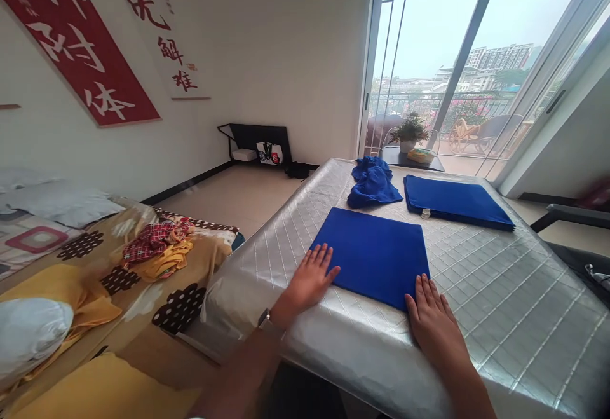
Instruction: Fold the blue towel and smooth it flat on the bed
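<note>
Left hand (309, 277) and right hand (436, 314) both flat, fingers extended, gripping nothing, at the left and right edges of the folded blue cloth (374, 257) on the silver-covered table (486, 298), near side, with crumpled blue cloth (374, 185) far and folded blue stack (460, 201) far right.

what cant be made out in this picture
In the head view:
Left hand and right hand palms: hidden by their backs
Silver cover under the folded blue cloth: hidden by that cloth
White tag by the blue stack: print too small
Red scroll: top cut off by upper edge
</note>
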`<act>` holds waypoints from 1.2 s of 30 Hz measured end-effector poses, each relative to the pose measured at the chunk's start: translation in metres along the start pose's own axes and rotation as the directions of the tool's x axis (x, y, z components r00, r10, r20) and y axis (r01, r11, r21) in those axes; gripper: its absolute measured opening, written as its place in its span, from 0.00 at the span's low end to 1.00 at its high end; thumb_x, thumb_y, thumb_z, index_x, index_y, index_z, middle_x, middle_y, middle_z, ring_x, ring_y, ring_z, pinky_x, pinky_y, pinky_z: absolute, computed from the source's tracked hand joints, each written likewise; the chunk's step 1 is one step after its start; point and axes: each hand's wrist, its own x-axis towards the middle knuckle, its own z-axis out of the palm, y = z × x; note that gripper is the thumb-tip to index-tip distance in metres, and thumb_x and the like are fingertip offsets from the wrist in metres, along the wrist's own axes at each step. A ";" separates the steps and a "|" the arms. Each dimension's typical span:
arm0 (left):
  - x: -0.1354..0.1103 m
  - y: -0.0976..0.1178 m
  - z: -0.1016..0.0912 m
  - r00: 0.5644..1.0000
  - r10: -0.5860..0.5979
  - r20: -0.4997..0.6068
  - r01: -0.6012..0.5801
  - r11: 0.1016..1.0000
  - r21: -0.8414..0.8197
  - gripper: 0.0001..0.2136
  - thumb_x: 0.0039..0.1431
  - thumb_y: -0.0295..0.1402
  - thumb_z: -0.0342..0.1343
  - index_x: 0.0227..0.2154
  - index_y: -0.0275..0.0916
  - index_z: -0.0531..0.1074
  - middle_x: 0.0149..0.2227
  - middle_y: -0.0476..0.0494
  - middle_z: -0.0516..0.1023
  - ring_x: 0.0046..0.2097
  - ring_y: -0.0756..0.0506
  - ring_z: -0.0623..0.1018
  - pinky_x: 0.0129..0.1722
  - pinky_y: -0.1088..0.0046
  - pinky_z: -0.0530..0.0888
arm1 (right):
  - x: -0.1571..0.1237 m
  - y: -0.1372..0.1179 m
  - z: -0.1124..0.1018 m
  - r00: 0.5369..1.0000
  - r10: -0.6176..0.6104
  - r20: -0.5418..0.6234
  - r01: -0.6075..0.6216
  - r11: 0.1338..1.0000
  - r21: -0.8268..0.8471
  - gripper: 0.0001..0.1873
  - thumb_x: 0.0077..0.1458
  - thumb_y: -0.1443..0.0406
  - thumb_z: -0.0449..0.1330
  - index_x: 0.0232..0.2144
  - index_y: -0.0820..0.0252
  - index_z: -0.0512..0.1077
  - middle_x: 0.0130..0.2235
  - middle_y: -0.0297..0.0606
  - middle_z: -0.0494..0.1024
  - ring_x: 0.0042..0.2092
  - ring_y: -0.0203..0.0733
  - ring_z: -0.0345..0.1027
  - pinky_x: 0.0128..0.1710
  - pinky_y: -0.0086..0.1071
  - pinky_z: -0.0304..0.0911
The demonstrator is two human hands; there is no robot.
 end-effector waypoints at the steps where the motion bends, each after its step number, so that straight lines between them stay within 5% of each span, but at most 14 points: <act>1: -0.003 -0.012 -0.001 0.999 -0.031 -0.008 0.031 0.999 0.015 0.36 0.70 0.56 0.27 0.71 0.37 0.44 0.73 0.41 0.42 0.72 0.39 0.45 0.70 0.53 0.47 | 0.000 0.001 0.002 1.000 -0.007 -0.006 0.007 1.000 -0.001 0.40 0.65 0.54 0.30 0.70 0.73 0.48 0.73 0.44 0.45 0.73 0.43 0.32 0.71 0.45 0.35; 4: -0.009 -0.029 0.000 0.999 -0.046 -0.026 0.046 0.998 0.031 0.35 0.70 0.56 0.30 0.71 0.38 0.43 0.73 0.42 0.43 0.72 0.40 0.46 0.70 0.55 0.48 | 0.001 0.004 0.005 1.000 -0.008 -0.012 0.008 1.000 -0.004 0.40 0.65 0.53 0.30 0.70 0.73 0.49 0.73 0.44 0.45 0.73 0.43 0.32 0.70 0.44 0.36; 16: -0.013 -0.020 0.001 0.995 -0.063 -0.082 0.062 0.998 -0.012 0.41 0.67 0.61 0.33 0.71 0.35 0.44 0.73 0.41 0.43 0.72 0.39 0.46 0.70 0.57 0.48 | 0.005 0.012 -0.004 0.996 -0.058 0.068 0.068 0.985 -0.156 0.40 0.65 0.53 0.32 0.69 0.73 0.51 0.72 0.45 0.47 0.73 0.46 0.35 0.70 0.46 0.35; 23: -0.015 -0.016 -0.006 0.996 -0.077 -0.054 0.075 0.996 -0.041 0.41 0.66 0.61 0.33 0.71 0.35 0.42 0.73 0.41 0.42 0.72 0.38 0.45 0.70 0.55 0.48 | 0.062 -0.001 -0.039 0.984 -0.101 0.146 0.117 0.988 -0.104 0.38 0.67 0.53 0.32 0.70 0.69 0.50 0.72 0.43 0.46 0.72 0.43 0.36 0.70 0.44 0.36; 28: -0.016 -0.015 -0.009 0.996 -0.084 -0.023 0.083 0.996 -0.044 0.41 0.66 0.61 0.33 0.71 0.35 0.41 0.72 0.41 0.40 0.72 0.38 0.45 0.70 0.54 0.49 | 0.089 -0.008 -0.025 0.997 0.023 0.071 -0.019 0.998 -0.057 0.39 0.67 0.51 0.32 0.70 0.73 0.46 0.73 0.45 0.44 0.72 0.45 0.35 0.70 0.43 0.36; 36: -0.014 -0.017 -0.003 0.990 -0.090 -0.110 0.089 0.996 -0.015 0.36 0.71 0.56 0.30 0.71 0.35 0.47 0.72 0.40 0.47 0.72 0.41 0.50 0.70 0.56 0.52 | 0.083 -0.006 -0.012 0.998 0.049 0.024 -0.048 0.997 -0.062 0.38 0.68 0.54 0.32 0.70 0.74 0.48 0.72 0.48 0.47 0.72 0.46 0.36 0.70 0.42 0.34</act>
